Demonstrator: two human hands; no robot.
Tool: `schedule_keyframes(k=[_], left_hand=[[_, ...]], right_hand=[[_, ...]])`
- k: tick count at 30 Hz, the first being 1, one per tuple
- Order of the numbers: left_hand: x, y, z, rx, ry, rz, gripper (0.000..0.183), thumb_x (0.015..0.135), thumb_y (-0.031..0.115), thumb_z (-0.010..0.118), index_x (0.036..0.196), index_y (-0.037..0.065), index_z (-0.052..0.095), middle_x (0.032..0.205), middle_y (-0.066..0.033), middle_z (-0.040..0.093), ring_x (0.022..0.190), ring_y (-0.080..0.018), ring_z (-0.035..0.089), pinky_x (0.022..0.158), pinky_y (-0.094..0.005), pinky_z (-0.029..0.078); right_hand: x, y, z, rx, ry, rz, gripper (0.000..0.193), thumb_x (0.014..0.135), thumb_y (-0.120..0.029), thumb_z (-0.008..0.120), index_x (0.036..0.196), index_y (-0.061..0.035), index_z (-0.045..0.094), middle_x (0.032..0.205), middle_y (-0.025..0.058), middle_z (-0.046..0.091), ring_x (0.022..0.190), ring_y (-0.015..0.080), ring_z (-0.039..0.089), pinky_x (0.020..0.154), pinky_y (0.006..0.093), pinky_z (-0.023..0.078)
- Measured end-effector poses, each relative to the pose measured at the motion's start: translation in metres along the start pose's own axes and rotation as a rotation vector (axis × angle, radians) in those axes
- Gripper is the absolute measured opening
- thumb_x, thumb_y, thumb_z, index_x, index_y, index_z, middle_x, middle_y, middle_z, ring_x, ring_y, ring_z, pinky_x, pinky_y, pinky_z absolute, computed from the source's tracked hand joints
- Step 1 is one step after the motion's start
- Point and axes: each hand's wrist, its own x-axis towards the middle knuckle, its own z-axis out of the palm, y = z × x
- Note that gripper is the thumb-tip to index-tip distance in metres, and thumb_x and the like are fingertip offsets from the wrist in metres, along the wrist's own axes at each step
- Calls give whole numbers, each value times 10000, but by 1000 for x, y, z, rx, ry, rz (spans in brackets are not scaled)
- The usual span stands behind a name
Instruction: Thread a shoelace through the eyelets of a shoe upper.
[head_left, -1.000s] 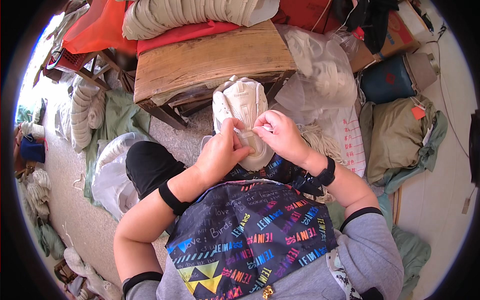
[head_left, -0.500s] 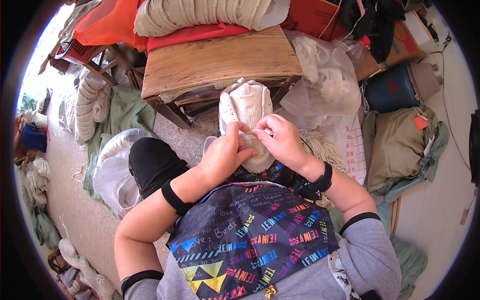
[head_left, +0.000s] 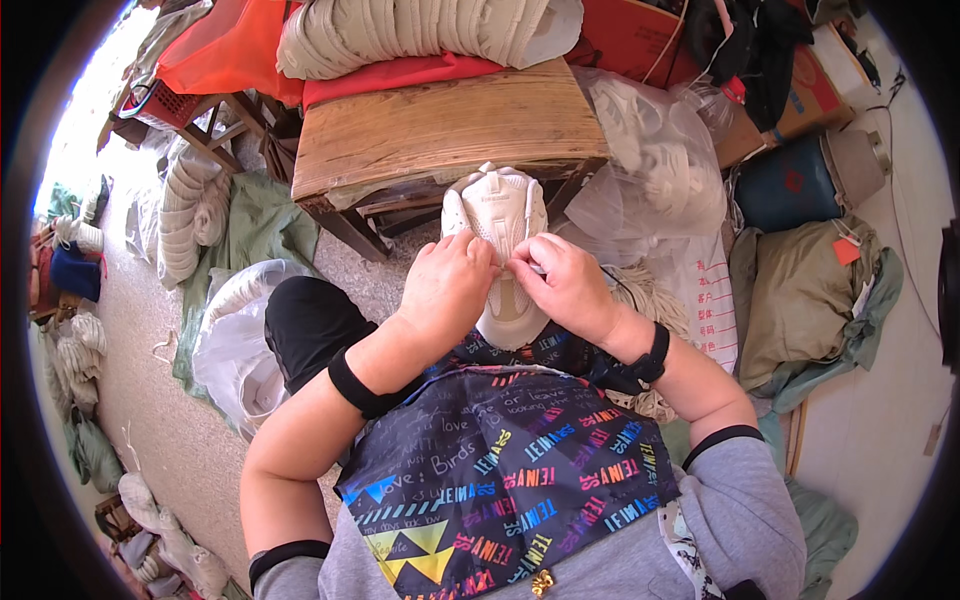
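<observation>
An off-white sneaker upper (head_left: 508,205) rests over my lap with its toe toward me and its tongue away from me, just before the wooden bench. My left hand (head_left: 450,285) is closed over the upper's left side, its fingers curled at the lacing edge and its thumb mostly hidden. Opposite it, my right hand (head_left: 568,285) pinches a thin pale shoelace over the middle of the upper. The fingertips of both hands almost meet there. Most of the lace is hidden by the fingers.
A wooden bench (head_left: 440,125) stands ahead, bearing a long stack of nested pale uppers (head_left: 410,38). To the right lie a clear plastic bag (head_left: 650,165) of uppers, a bundle of pale laces (head_left: 650,305) and a khaki sack (head_left: 800,300). A white plastic bag (head_left: 235,350) is at left.
My left hand has turned knuckles-up and drawn its thumb back from the toe area. My right hand has shifted slightly right and down, still pinching. The upper has barely moved.
</observation>
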Motion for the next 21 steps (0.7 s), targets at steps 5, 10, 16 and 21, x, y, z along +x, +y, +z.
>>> schedule_keyframes(k=[5, 10, 16, 21], left_hand=[[-6, 3, -18, 290, -14, 19, 106, 842, 120, 587, 937, 82, 557, 883, -88, 539, 864, -279, 563, 772, -396, 440], [-61, -82, -53, 559, 105, -244, 116, 824, 87, 569, 932, 79, 526, 986, -129, 554, 953, -313, 556, 795, -423, 443], [-263, -300, -156, 905, 77, -778, 137, 944, 77, 487, 1053, 34, 558, 1008, -153, 612, 949, -345, 601, 817, -433, 482], [-404, -353, -198, 1004, 129, -1041, 263, 1001, 210, 455, 1092, -5, 576, 1118, -194, 634, 952, -340, 624, 807, -433, 494]], right_hand=[[6, -4, -18, 96, -116, 47, 155, 876, -159, 660, 930, -26, 601, 856, 130, 625, 772, 294, 632, 678, 383, 495], [-1, 3, -37, 172, -249, 232, 202, 875, -194, 664, 954, -30, 574, 871, 138, 623, 787, 291, 633, 697, 391, 494], [-23, 23, -41, 166, -263, 282, 197, 872, -187, 650, 961, -29, 574, 868, 150, 620, 797, 330, 625, 716, 417, 493], [-49, 69, -45, -325, -143, 37, 92, 766, -118, 633, 842, -66, 644, 848, 136, 587, 904, 343, 575, 803, 442, 473]])
